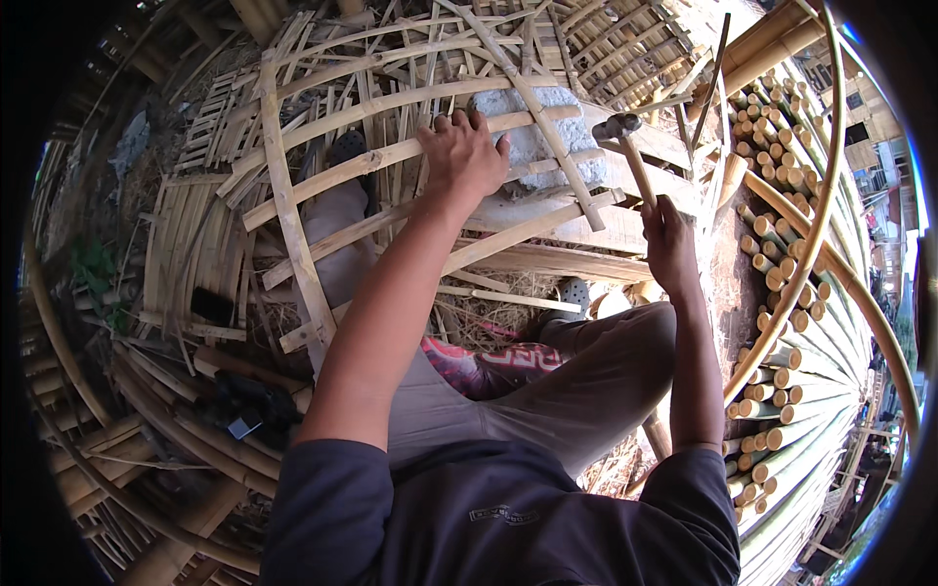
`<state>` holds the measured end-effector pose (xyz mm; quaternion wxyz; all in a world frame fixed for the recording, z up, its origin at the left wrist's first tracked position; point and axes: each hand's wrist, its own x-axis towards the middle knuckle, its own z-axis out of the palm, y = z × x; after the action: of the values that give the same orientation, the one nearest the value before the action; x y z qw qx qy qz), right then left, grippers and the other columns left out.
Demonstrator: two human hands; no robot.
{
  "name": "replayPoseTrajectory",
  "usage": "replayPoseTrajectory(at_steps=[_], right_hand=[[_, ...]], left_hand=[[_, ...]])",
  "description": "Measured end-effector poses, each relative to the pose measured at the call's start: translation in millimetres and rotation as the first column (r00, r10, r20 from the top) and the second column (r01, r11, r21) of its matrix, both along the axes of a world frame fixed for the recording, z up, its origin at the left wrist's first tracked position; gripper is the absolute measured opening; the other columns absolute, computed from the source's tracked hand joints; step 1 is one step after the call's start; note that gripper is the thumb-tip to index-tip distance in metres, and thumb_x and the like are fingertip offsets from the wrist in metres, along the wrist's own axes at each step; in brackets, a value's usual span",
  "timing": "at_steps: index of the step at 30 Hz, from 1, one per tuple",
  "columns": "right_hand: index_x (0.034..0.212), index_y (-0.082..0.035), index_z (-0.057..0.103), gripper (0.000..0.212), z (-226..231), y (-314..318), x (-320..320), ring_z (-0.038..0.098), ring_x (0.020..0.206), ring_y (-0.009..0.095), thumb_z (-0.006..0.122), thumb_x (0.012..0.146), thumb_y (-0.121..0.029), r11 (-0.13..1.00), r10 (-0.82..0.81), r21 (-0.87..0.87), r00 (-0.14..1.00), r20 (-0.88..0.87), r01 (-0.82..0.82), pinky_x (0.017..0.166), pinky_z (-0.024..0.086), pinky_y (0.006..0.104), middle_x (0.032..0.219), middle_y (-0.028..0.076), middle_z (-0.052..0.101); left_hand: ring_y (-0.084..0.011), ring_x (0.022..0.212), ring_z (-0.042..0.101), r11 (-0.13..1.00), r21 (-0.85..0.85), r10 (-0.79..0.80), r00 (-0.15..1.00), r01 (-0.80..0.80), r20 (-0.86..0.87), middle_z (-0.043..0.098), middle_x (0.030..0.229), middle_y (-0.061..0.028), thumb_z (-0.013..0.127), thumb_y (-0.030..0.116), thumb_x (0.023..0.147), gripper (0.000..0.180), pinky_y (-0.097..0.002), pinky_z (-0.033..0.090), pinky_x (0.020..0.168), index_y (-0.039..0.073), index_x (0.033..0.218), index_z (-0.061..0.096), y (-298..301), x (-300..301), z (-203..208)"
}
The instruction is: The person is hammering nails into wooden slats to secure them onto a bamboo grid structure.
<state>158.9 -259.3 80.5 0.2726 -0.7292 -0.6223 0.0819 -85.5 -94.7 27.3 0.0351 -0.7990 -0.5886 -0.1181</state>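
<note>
A frame of flat, pale bamboo slats [283, 200] lies before me, its crosswise strips running to the right over a rough grey stone block [529, 142]. My left hand [465, 159] is on one bamboo slat [381, 156] just left of the stone, its fingers curled over the strip. Another strip [547, 127] crosses the slat ends at a slant above the stone. On the right, my right hand [670, 244] grips the wooden handle of a hammer [637, 172]. The hammer's dark metal head is raised at the stone's right side, apart from the slats.
Stacked bamboo poles [782, 381] fill the right side, with a long curved pole [826, 195] passing in front. Loose slats [191, 244] and a dark phone-like slab [212, 306] lie at left. A wooden beam [557, 260] runs below the stone. My bent legs [586, 391] are close underneath.
</note>
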Motion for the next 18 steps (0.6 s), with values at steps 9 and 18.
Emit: replayPoseTrajectory(at_steps=[9, 18], right_hand=[[0.099, -0.007, 0.052, 0.011, 33.1, -6.4, -37.3, 0.063, 0.057, 0.039, 0.055, 0.098, -0.017, 0.988, 0.137, 0.003, 0.877, 0.46, -0.156, 0.047, 0.047, 0.048, 0.069, 0.018, 0.064], [0.105, -0.007, 0.051, 0.013, 30.4, -19.1, -32.2, 0.064, 0.056, 0.038, 0.051, 0.1, -0.018, 0.982, 0.103, -0.186, 0.85, 0.516, -0.006, 0.046, 0.049, 0.0469, 0.066, 0.019, 0.063]], left_hand=[[-0.0306, 0.109, 0.056, 0.998, 0.041, 0.053, 0.998, -0.054, 0.029, 0.062, 0.113, -0.0136, 0.053, 0.047, 0.092, 0.051, -0.0548, 0.037, 0.093, 0.007, 0.122, 0.061, -3.0, 4.8, -0.1], [-0.0318, 0.107, 0.058, 0.997, 0.036, 0.07, 0.997, -0.071, 0.027, 0.065, 0.109, -0.0139, 0.052, 0.046, 0.091, 0.047, -0.0523, 0.039, 0.087, 0.008, 0.116, 0.063, -5.7, 3.7, 2.1]])
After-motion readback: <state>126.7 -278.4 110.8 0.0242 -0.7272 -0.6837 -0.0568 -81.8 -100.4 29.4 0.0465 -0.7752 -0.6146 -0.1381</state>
